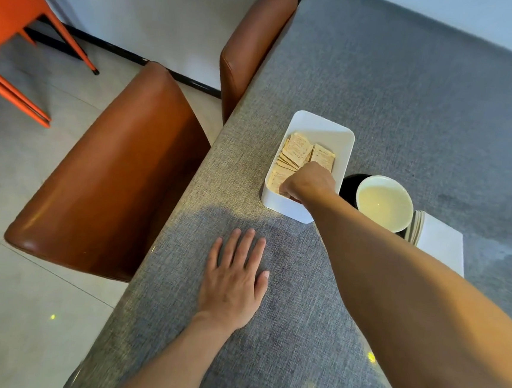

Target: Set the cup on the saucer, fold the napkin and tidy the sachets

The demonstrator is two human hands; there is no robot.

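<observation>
A white rectangular tray (337, 133) near the table's left edge holds several tan sachets (297, 151). My right hand (310, 181) reaches down into the tray's near end with its fingers curled among the sachets; the fingertips are hidden. Just right of the tray, a white cup (384, 202) stands on a dark saucer (349, 183). A folded white napkin (439, 244) lies on the cup's right side, partly behind my forearm. My left hand (234, 281) rests flat on the grey tablecloth, fingers spread, holding nothing.
The grey cloth-covered table (411, 99) stretches far and right. Two brown leather chairs (110, 181) stand pushed against its left edge. An orange chair (13, 11) is on the tiled floor at the far left.
</observation>
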